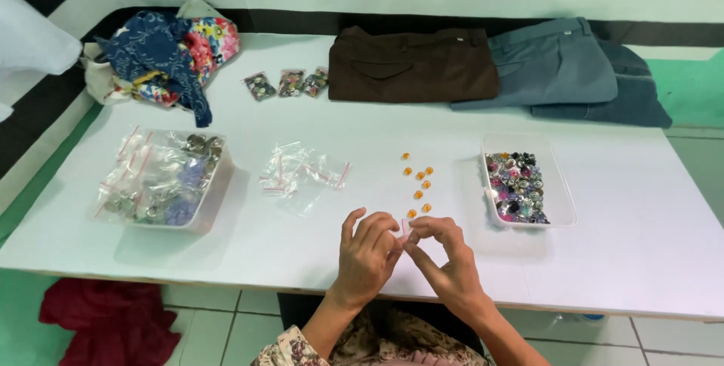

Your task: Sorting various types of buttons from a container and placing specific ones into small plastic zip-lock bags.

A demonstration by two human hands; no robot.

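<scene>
White table (618, 260) runs wide before us, with bare room along its near edge. Our left hand (367, 256) and right hand (450, 260) meet there, each grip pinching a small clear bag (405, 229). Orange beads (418, 183) lie just beyond; a bead tray (562, 185) sits right, loose empty bags (302, 172) left.

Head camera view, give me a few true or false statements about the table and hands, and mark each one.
1. Both hands, left hand and right hand, pinch a small clear bag. True.
2. The orange beads sit in the right tray. False: they lie loose on the white table.
3. The brown trousers lie folded at the far edge. True.
4. The left tray is empty. False: it holds bagged buttons.
</scene>
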